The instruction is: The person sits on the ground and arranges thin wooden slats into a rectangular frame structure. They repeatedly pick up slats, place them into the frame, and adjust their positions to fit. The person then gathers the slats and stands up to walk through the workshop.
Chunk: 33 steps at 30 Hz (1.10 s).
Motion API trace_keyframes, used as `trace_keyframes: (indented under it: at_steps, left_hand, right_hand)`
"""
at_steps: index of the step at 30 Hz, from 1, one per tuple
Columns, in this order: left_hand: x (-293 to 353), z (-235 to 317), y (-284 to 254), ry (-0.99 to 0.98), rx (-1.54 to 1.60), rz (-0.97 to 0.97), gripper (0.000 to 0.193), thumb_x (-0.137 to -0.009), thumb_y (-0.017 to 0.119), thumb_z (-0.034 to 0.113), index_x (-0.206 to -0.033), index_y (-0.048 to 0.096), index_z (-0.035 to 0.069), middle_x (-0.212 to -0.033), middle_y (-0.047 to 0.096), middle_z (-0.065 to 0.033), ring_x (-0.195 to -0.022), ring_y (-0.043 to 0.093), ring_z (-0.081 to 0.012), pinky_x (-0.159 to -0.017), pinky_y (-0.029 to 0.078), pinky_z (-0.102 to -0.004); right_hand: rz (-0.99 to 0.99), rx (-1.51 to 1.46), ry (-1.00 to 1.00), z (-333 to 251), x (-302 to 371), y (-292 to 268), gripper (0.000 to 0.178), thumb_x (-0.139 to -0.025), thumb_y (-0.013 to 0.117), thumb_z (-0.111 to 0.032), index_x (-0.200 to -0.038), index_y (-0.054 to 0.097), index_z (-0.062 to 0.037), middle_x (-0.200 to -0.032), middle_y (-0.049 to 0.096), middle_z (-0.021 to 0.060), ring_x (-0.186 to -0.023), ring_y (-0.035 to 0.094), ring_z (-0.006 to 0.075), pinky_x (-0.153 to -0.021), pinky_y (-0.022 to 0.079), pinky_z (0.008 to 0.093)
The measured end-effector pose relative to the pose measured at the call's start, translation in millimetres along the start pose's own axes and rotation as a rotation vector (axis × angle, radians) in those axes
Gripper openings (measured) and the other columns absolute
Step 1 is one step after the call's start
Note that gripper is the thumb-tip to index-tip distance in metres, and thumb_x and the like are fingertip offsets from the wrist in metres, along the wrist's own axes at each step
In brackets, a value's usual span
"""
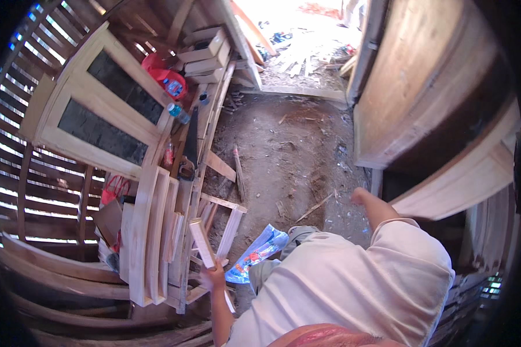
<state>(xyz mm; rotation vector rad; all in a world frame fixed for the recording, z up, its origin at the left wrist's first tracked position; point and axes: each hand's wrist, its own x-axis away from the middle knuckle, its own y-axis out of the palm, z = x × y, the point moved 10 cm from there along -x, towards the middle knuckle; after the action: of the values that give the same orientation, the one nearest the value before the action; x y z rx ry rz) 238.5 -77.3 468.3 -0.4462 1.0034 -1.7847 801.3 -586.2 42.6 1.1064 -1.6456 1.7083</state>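
Observation:
My left hand is closed around a pale, narrow wooden batten, gripping it near its middle. The batten stands tilted beside the workbench edge, its lower end showing past my wrist. Out to the right, my right hand hangs over the dirt floor, close to large wooden panels; its fingers are hidden from this angle. A blue printed plastic sheet or bag is near my legs, to the right of the batten. Several light wooden boards lean together at the bench, left of my left hand.
A handsaw lies on the wooden bench, near a capped bottle and a red container. A panelled wooden frame leans at the left wall. Large wooden panels stand along the right. Scrap wood litters the bright doorway.

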Motion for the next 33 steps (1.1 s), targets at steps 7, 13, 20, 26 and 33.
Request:
trace_keyframes:
  at_steps: [7, 13, 20, 26, 33]
  left_hand:
    - [60, -151, 120, 0.081, -0.258, -0.638, 0.037, -0.083, 0.078, 0.026, -0.100, 0.069, -0.005, -0.083, 0.072, -0.0210, -0.071, 0.072, -0.0326, -0.062, 0.055, -0.0457]
    - [79, -200, 126, -0.085, -0.310, -1.071, 0.034, -0.084, 0.077, 0.024, -0.097, 0.069, -0.006, -0.078, 0.070, -0.0189, -0.065, 0.069, -0.0303, -0.058, 0.054, -0.0435]
    - [36, -193, 124, -0.001, -0.409, -1.263, 0.031, -0.086, 0.076, 0.021, -0.093, 0.068, -0.007, -0.071, 0.067, -0.0165, -0.059, 0.066, -0.0277, -0.053, 0.052, -0.0409]
    - [11, -123, 156, 0.126, -0.438, -1.316, 0.029, -0.087, 0.075, 0.019, -0.091, 0.067, -0.008, -0.066, 0.065, -0.0145, -0.053, 0.064, -0.0255, -0.049, 0.051, -0.0387]
    - [67, 40, 236, 0.347, -0.327, -1.334, 0.028, -0.088, 0.074, 0.017, -0.086, 0.066, -0.009, -0.060, 0.063, -0.0125, -0.048, 0.062, -0.0235, -0.045, 0.050, -0.0369]
  right_hand:
    - [0.025, -0.055, 0.085, 49, 126, 54, 0.031, -0.068, 0.084, -0.027, -0.092, 0.080, -0.0076, -0.098, 0.076, 0.0161, -0.088, 0.073, 0.0287, -0.078, 0.058, 0.0442]
    - [0.089, -0.285, 0.218, 50, 273, 236, 0.044, -0.064, 0.091, -0.034, -0.096, 0.079, -0.0067, -0.099, 0.076, 0.0152, -0.091, 0.073, 0.0311, -0.081, 0.058, 0.0448]
    - [0.092, -0.919, 0.513, 21, 494, 540, 0.052, -0.081, 0.075, -0.056, -0.077, 0.077, -0.0045, -0.074, 0.073, 0.0142, -0.070, 0.071, 0.0290, -0.070, 0.057, 0.0416]
    - [-0.071, -1.583, 0.935, -34, 633, 753, 0.049, -0.089, 0.072, -0.042, -0.099, 0.070, 0.0057, -0.091, 0.073, 0.0192, -0.067, 0.070, 0.0279, -0.056, 0.055, 0.0489]
    - [0.022, -1.464, 0.598, -41, 592, 753, 0.040, -0.091, 0.067, -0.041, -0.087, 0.073, -0.0017, -0.082, 0.073, 0.0152, -0.067, 0.069, 0.0246, -0.059, 0.054, 0.0456]
